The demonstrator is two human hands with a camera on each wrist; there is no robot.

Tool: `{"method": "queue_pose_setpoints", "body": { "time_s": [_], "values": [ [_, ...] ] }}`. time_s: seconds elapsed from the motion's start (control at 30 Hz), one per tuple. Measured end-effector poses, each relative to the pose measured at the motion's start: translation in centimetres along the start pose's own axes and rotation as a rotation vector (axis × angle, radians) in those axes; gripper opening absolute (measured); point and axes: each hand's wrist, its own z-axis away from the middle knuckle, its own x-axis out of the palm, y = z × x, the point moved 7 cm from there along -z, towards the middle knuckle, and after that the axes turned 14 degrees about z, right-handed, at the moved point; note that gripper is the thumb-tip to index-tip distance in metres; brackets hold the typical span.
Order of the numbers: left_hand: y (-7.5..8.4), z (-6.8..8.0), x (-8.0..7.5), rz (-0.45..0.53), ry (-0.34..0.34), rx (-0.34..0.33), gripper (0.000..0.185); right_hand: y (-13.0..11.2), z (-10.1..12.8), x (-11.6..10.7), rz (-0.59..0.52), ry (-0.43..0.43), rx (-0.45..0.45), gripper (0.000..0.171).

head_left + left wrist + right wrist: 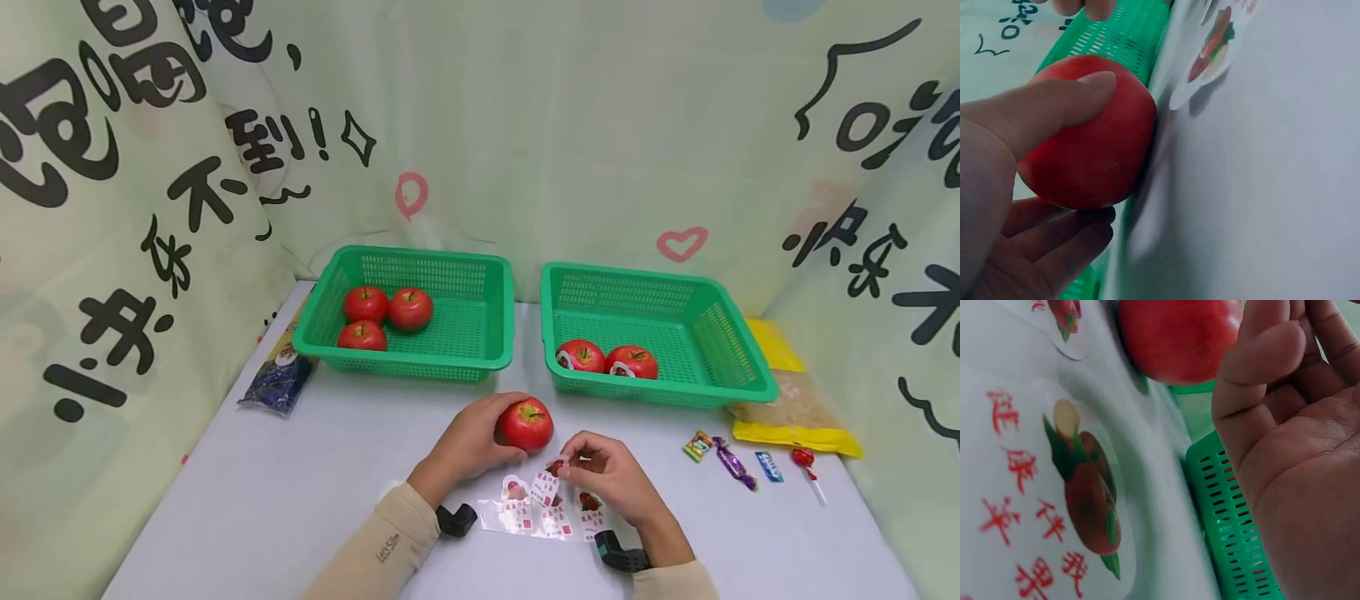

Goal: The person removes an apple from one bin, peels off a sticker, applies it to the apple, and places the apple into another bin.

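Left hand (468, 437) grips an apple (527, 427) at the lower centre of the head view. Right hand (615, 479) pinches a sticker (545, 489) near it, over a sheet (495, 517) on the bench (300, 517). Basket left of centre (468, 321) contains three apples (410, 309); basket right of centre (697, 325), two stickered apples (636, 360)

Bright, even head view; dimmer wrist views, partly blurred.

Left hand (474, 437) cupped in grip; right hand (617, 477) pinching.
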Motion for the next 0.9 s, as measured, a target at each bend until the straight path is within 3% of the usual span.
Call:
{"method": "queue_pose_setpoints", "body": {
  "time_s": [0.13, 0.33, 0.47, 0.6, 0.77, 0.9],
  "values": [
    [0.3, 0.4, -1.2, 0.105, 0.060, -0.005, 0.077, 0.2, 0.0, 0.1, -0.001, -0.008, 0.027, 0.008],
    [-0.1, 1.8, -3.9, 0.444, 0.189, -0.074, 0.073, 0.0, -0.4, 0.6, -0.069, -0.034, 0.039, 0.016],
    [-0.7, 2.1, -4.2, 0.602, 0.205, -0.099, 0.062, -0.7, -0.4, 0.3, -0.088, 0.007, 0.066, 0.023],
    [-1.0, 1.7, -3.7, 0.687, 0.195, -0.122, 0.056, -2.3, -0.6, -0.7, -0.031, 0.078, 0.073, 0.025],
    [-0.9, 1.3, -3.2, 0.708, 0.174, -0.120, 0.057, -5.1, -2.4, -1.5, 0.052, 0.154, 0.028, 0.025],
    [-1.1, 1.1, -2.7, 0.723, 0.151, -0.101, 0.057, -6.2, -3.8, -1.4, 0.057, 0.225, 0.000, 0.025]
  ]
}}
